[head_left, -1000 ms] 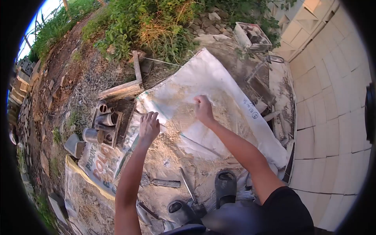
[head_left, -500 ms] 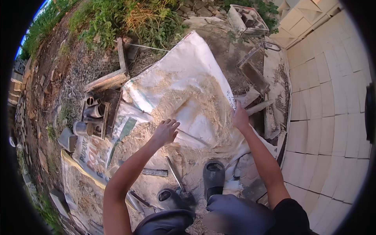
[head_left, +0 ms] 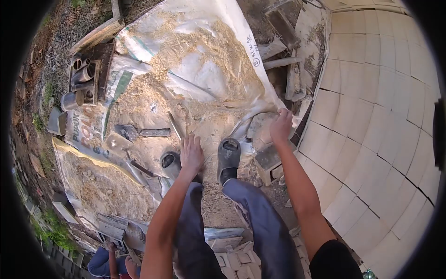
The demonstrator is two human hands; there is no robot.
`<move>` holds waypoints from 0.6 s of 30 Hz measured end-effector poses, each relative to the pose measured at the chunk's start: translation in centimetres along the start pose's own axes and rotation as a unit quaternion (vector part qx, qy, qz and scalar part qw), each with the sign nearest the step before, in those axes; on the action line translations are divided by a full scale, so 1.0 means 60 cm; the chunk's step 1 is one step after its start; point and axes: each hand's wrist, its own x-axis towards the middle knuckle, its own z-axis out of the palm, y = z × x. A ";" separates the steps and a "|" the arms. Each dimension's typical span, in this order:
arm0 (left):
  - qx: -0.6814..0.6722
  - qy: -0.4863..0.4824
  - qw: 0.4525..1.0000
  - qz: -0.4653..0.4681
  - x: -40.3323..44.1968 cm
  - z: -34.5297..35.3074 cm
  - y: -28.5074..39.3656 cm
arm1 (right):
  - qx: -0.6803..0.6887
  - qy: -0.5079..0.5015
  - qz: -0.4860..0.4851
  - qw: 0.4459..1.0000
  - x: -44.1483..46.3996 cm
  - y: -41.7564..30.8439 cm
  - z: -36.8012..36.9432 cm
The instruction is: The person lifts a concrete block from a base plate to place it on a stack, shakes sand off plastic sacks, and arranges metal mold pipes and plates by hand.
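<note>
A white woven sack sheet strewn with pale shavings lies spread on the ground in front of me. My right hand is closed on its right edge, where the cloth is pulled into folds. My left hand hangs palm down above my shoe, its fingers stretched out and holding nothing I can make out. Just beyond those fingers is a metal bar-like handle, its lower end hidden by the hand. A short dark flat bar lies further left on the ground.
A wooden crate with pipe pieces stands at the left. Wood blocks sit to the right, beside a wall of pale blocks. Another person's arm shows at the bottom left, near several boards.
My view has tilted down toward my feet. My right hand has shifted nearer me along the sheet's edge; my left hand has left the shavings and come back over my shoe.
</note>
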 end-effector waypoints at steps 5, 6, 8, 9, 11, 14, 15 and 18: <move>-0.161 -0.115 0.980 -0.013 0.005 0.064 0.112 | -0.014 -0.080 -0.209 0.974 -0.012 0.089 0.065; -0.153 -0.122 0.981 -0.015 0.019 0.081 0.131 | 0.014 -0.061 -0.271 0.960 -0.007 0.086 0.084; -0.187 -0.053 0.979 0.065 0.066 0.122 0.177 | 0.025 -0.201 -0.199 0.959 0.017 0.065 0.112; -0.186 -0.065 0.978 0.073 0.084 0.145 0.193 | -0.042 -0.177 -0.238 0.954 0.004 0.058 0.113; -0.149 -0.054 0.987 0.036 0.107 0.183 0.222 | -0.111 -0.155 -0.272 0.943 0.000 0.060 0.112; -0.150 -0.037 0.988 -0.025 0.071 0.211 0.262 | -0.132 -0.165 -0.296 0.932 0.037 0.060 0.114; -0.188 -0.046 0.981 -0.018 0.052 0.225 0.269 | -0.148 -0.193 -0.304 0.921 0.045 0.056 0.111; -0.157 -0.086 0.983 0.053 -0.006 0.251 0.274 | -0.148 -0.276 -0.280 0.907 0.043 0.073 0.100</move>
